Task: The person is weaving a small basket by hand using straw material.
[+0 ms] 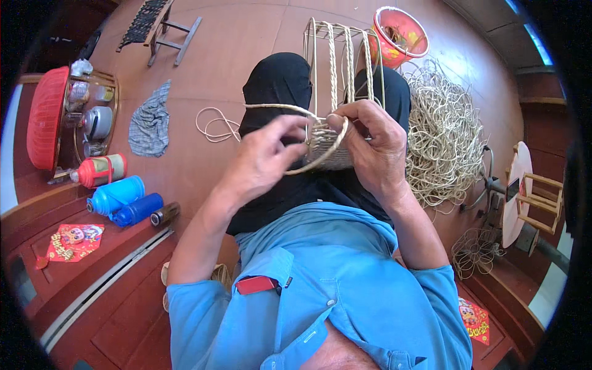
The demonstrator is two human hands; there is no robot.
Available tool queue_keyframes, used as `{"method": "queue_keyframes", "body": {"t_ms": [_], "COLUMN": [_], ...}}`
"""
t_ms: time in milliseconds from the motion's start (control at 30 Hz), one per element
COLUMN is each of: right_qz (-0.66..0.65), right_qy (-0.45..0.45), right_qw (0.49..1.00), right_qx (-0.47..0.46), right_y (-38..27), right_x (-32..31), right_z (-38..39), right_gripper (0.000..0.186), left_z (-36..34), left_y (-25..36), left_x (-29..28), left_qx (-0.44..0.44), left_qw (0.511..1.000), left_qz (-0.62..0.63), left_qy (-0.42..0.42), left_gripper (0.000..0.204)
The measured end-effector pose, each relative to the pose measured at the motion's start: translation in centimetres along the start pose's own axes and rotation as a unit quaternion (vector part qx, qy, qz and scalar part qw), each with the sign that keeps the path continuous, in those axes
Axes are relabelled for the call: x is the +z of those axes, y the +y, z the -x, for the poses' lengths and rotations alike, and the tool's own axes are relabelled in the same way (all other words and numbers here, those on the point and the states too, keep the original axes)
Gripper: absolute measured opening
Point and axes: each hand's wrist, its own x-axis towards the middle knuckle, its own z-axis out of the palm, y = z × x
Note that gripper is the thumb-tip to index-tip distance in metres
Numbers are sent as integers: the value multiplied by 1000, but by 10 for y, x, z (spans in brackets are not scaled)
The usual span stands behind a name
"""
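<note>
A rectangular wire-framed basket (pixel 333 68) lies between my knees, thick twisted strands running lengthwise over it. Its near end has a densely woven patch. My right hand (pixel 373 145) pinches a pale cord (pixel 279 106) between thumb and fingers at the right of this weave. From there the cord bends in a loop across the near end and also runs left over my knee. Beside the weave, on the left, my left hand (pixel 265 154) has its fingers apart, slightly blurred, with nothing visibly gripped. Its fingertips are close to the woven edge; contact cannot be made out.
A large heap of loose cord (pixel 444 132) lies right of my knee, below a red bucket (pixel 399 38). Left are a grey cloth (pixel 150 120), a blue thermos (pixel 117 194), other flasks and a red basket cover (pixel 48 117). A stool (pixel 163 31) stands far left.
</note>
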Motion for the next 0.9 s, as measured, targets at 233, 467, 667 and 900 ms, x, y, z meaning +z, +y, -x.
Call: {"method": "queue_keyframes", "body": {"t_ms": [233, 467, 667, 900], "right_qz": [-7, -16, -23, -7], "right_qy": [19, 31, 39, 38], "right_qw": [1000, 999, 999, 999], "right_qx": [7, 3, -17, -5], "right_y": [5, 8, 9, 10], "right_x": [-2, -4, -6, -1], "right_z": [7, 7, 7, 8], "right_gripper": [8, 10, 11, 11], "left_z": [13, 86, 218, 54], "left_y": [-32, -119, -225, -129], "left_x": [-36, -137, -331, -175], "left_qx": [-11, -95, -357, -85], "left_qw": [999, 965, 691, 942], "left_qz": [29, -183, -524, -150], "left_qy": [-10, 160, 346, 288], "left_gripper": [18, 35, 45, 26]}}
